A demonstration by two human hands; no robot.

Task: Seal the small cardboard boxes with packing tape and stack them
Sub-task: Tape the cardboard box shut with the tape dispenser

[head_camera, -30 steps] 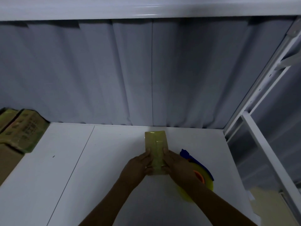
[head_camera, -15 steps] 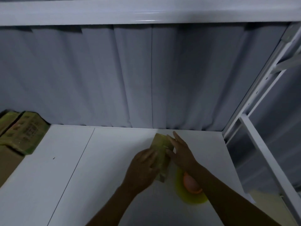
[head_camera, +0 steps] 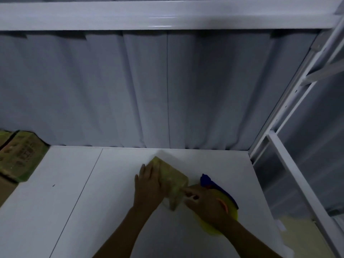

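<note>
A: Starting at the far left, is there a stack yet?

B: There are printed cartons (head_camera: 20, 157) against the curtain, off the table's (head_camera: 74, 211) left edge, sitting on something brown. I can't tell if they belong to this job. They look closed, so whatever is in them is hidden.

A: And the box being worked on?

B: The small box (head_camera: 174, 178) lies on the table right of middle, turned at an angle. The left hand (head_camera: 149, 185) rests flat on its left side with straight fingers, pressing it down. The flaps seem shut, and nothing inside shows.

A: What about the other hand?

B: The right hand (head_camera: 204, 202) has its fingers curled at the box's near right corner, pinching there. It's too dim to say whether it has cardboard or a tape end.

A: Is the box sealed?

B: I can't make out a tape strip in this light. I'd judge it's partway through sealing, perhaps smoothing an end down. The tape dispenser (head_camera: 231, 209) lies just behind the right hand, unheld.

A: What's left?

B: Finishing this seal and then stacking, as far as I can see.
</note>
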